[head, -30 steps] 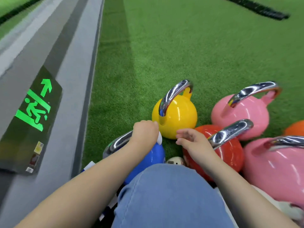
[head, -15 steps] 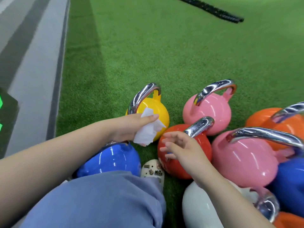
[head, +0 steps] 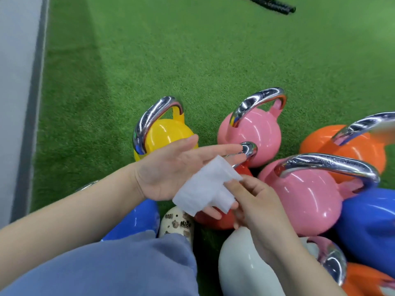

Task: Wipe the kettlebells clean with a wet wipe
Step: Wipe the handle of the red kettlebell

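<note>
Palm up and fingers straight, the left hand point(head: 171, 169) carries a white wet wipe point(head: 206, 189) draped across its fingers, while the right hand point(head: 256, 201) pinches the wipe's near edge between thumb and fingertips. Both hands hover above a red kettlebell point(head: 215, 221), largely hidden beneath them, its chrome handle tip point(head: 249, 149) showing past the left fingertips. Around it on the green turf point(head: 171, 60) stand a yellow kettlebell point(head: 168, 133), two pink kettlebells point(head: 256, 133) point(head: 305, 201), an orange kettlebell point(head: 342, 144) toward the right edge, a blue kettlebell point(head: 367, 227) at the right edge, another blue one point(head: 139, 221) under the left forearm, and a white kettlebell point(head: 241, 263) near the bottom edge. A blue-trousered knee point(head: 106, 265) and a cream clog point(head: 177, 225) fill the foreground. Grey flooring point(head: 19, 82) borders the turf's left edge; a black rope point(head: 271, 3) lies at the top edge.
</note>
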Demonstrator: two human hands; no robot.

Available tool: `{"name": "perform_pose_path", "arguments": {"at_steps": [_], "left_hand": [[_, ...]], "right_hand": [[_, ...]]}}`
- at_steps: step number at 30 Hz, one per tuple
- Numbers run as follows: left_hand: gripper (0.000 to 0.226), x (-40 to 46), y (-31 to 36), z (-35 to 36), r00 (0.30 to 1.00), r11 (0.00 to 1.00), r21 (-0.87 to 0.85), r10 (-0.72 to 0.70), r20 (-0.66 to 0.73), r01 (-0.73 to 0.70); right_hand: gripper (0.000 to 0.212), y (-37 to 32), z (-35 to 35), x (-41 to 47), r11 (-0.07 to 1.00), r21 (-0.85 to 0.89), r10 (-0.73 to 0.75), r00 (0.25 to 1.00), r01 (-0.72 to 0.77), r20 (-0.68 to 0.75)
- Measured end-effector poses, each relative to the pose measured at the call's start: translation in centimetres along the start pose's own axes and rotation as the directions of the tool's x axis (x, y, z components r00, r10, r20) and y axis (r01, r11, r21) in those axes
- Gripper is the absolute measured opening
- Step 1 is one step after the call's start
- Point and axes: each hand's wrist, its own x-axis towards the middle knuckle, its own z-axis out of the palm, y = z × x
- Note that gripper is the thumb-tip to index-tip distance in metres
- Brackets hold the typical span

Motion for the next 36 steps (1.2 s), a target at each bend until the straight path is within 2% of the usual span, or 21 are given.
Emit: {"name": "perform_pose_path", "arguments": {"at_steps": [3,5,8,11,13,16,17,19,21,22,23,24,25,26,27,28,29,31,33,36], "left_hand": [[0.084,0.0,-0.8,-1.3,0.995,0.994,-0.049,0.099,-0.032,-0.101],[0.089,-0.7,-1.5,-2.3,0.978,0.979,-0.105,0.16,-0.133,-0.174],[0.093,-1.8,-3.3,-3.1,0.874,0.975,-0.021,0.189,-0.448,-0.222],[0.082,-1.6,-4.9,-3.1,0.761,0.972,0.157,0.236,-0.604,-0.176],[0.059,-0.9,-5.2,-2.7,0.642,0.96,0.251,0.269,-0.718,-0.121],[0.014,-0.4,-5.4,-2.9,0.46,0.951,0.306,0.294,-0.838,-0.049],[0.009,-0.4,-5.7,-3.3,0.392,0.948,0.317,0.297,-0.871,-0.015],[0.013,-0.5,-6.8,-4.3,0.223,0.914,0.393,0.365,-0.904,0.1],[0.02,-0.4,-7.4,-4.3,0.054,0.803,0.58,0.579,-0.814,0.134],[0.02,-0.3,-7.4,-4.1,0.029,0.72,0.691,0.691,-0.722,0.07],[0.017,-0.1,-7.1,-3.7,0.061,0.637,0.771,0.77,-0.636,-0.004],[0.014,0.2,-6.7,-3.1,0.156,0.584,0.81,0.806,-0.571,-0.047],[0.011,0.6,-6.4,-2.7,0.28,0.572,0.82,0.794,-0.54,-0.041],[0.015,1.1,-6.2,-2.4,0.397,0.58,0.814,0.745,-0.536,0.009],[0.02,1.5,-6.1,-2.4,0.481,0.585,0.807,0.688,-0.544,0.075],[0.024,1.8,-6.3,-2.5,0.527,0.588,0.8,0.645,-0.553,0.121],[0.027,2.0,-6.4,-2.6,0.541,0.605,0.788,0.626,-0.562,0.118],[0.038,2.0,-6.7,-2.8,0.523,0.66,0.749,0.617,-0.588,0.062],[0.047,1.7,-7.1,-3.1,0.518,0.67,0.741,0.621,-0.588,0.039],[0.052,1.3,-7.7,-3.4,0.536,0.649,0.76,0.633,-0.559,0.027]], "right_hand": [[0.02,0.0,-0.7,0.3,1.0,-0.009,-0.019,0.999,0.019,-0.031],[0.025,0.2,-0.9,0.5,0.999,-0.024,-0.024,0.998,0.023,-0.058],[0.031,0.6,-0.8,1.3,0.998,-0.05,-0.03,0.997,0.027,-0.073],[0.027,1.1,-0.7,1.9,0.997,-0.081,-0.021,0.999,0.017,-0.046],[0.023,1.4,-0.8,2.2,0.995,-0.099,-0.003,1.0,0.001,-0.028],[0.021,1.7,-1.0,2.5,0.991,-0.134,0.001,1.0,-0.005,-0.028],[0.021,1.9,-1.1,2.6,0.989,-0.15,-0.008,0.999,0.002,-0.039],[0.022,2.2,-1.1,2.8,0.982,-0.189,-0.026,0.998,0.013,-0.063],[0.024,2.3,-1.1,2.9,0.976,-0.216,-0.029,0.997,0.014,-0.069],[0.026,2.4,-1.0,2.9,0.975,-0.224,-0.025,0.997,0.009,-0.07],[0.027,2.4,-0.9,3.0,0.974,-0.225,-0.017,0.997,0.0,-0.075],[0.028,2.5,-0.9,3.0,0.975,-0.221,-0.004,0.996,-0.014,-0.085],[0.028,2.5,-0.8,3.0,0.976,-0.216,0.009,0.996,-0.029,-0.092],[0.025,2.6,-0.7,3.0,0.975,-0.219,0.018,0.995,-0.038,-0.095],[0.022,2.7,-0.6,3.0,0.972,-0.229,0.02,0.995,-0.042,-0.096],[0.022,2.8,-0.5,3.0,0.97,-0.241,0.017,0.995,-0.04,-0.099],[0.022,2.8,-0.5,3.0,0.969,-0.245,0.008,0.994,-0.034,-0.107],[0.024,3.2,-0.3,3.0,0.976,-0.214,-0.007,0.989,-0.025,-0.147],[0.022,3.8,0.1,2.9,0.993,-0.103,0.027,0.98,-0.049,-0.199],[0.007,4.4,1.5,2.5,0.993,0.094,0.089,0.967,-0.068,-0.24]]}}
